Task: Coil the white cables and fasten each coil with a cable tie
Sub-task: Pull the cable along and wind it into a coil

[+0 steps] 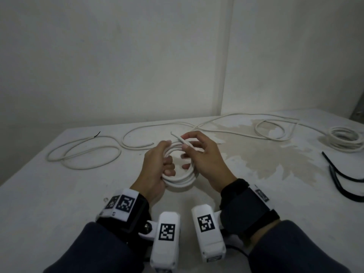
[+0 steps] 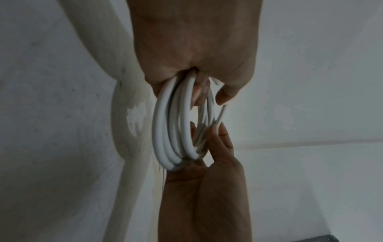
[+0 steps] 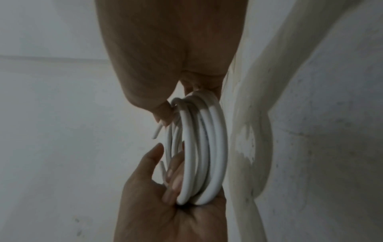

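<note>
A coil of white cable (image 1: 180, 180) is held just above the table (image 1: 78, 203) at the centre. My left hand (image 1: 167, 161) grips the coil's left side, fingers curled through the loops. My right hand (image 1: 187, 146) pinches the cable's free end (image 1: 180, 139) between thumb and forefinger, while its other fingers hook the coil's right side. The left wrist view has the coil (image 2: 172, 131) edge-on between my left hand (image 2: 196, 65) above and my right hand (image 2: 207, 188) below. The right wrist view shows the coil (image 3: 203, 155), my right hand (image 3: 165, 65) and my left hand (image 3: 165, 204).
Loose white cables lie on the left (image 1: 84, 152) and across the back (image 1: 216, 123) of the table. A finished-looking white coil (image 1: 346, 139) sits at the far right. Black cable ties (image 1: 338, 174) lie near the right edge. Walls close off the back.
</note>
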The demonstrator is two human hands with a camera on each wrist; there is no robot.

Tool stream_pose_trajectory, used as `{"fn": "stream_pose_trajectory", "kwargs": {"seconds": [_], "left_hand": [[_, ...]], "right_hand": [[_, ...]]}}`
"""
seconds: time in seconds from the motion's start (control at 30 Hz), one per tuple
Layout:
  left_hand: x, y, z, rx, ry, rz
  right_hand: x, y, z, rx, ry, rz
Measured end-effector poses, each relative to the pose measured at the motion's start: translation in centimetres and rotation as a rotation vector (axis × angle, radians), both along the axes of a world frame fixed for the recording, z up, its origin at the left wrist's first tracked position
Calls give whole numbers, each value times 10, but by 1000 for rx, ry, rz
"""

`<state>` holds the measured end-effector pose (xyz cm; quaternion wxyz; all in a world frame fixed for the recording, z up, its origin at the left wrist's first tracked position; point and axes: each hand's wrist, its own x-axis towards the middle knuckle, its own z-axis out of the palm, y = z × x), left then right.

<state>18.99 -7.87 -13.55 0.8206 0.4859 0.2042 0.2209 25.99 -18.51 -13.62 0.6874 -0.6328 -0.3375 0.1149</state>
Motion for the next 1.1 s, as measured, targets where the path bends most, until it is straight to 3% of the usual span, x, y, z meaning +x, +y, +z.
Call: {"fn": "stream_pose_trajectory", "kwargs": {"seconds": [0.2,0.4,0.73,0.93,1.1], "left_hand": [[-8,6,6,163,77,-103],[-11,11,9,-30,68,-229],[-13,9,5,-110,-67,-310],[-16,6,5,-48,-143,-321],[-14,8,4,-78,-107,-326]], "right_hand": [[-1,-7,4,-19,-38,131],[-1,-12,7,1,14,156],[2,-11,4,20,-15,76],[3,-13,6,17,-35,44],[3,-13,5,-30,-33,37]]}}
